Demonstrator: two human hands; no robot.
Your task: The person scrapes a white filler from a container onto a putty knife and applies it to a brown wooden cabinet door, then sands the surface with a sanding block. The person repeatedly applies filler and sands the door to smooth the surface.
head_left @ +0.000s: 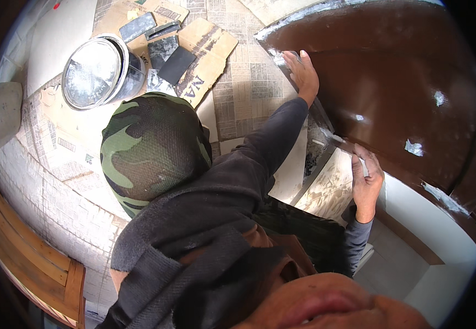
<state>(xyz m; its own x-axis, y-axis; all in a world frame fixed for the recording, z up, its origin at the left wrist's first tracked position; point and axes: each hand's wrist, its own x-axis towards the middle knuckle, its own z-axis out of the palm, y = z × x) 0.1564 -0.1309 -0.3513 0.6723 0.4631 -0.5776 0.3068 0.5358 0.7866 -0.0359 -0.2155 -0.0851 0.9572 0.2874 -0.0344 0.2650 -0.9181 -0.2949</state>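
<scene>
Left hand (302, 70) flat, fingers spread, on brown panel (408, 66) near its upper-left edge — right hand (367, 183) fingers curled over the lower edge. Paint can (98, 71) well apart, on cardboard (208, 46).

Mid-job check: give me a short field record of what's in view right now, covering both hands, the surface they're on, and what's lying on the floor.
left hand: left hand flat on the upper edge of the brown panel, fingers spread
right hand: right hand gripping the panel's lower edge, a small pale piece under the fingers, too small to identify
panel: dark brown, glossy, with white patches
floor: tiled floor, flattened cardboard with dark flat pieces
container: round metal tin on the cardboard
other: wooden chair at lower left
</scene>
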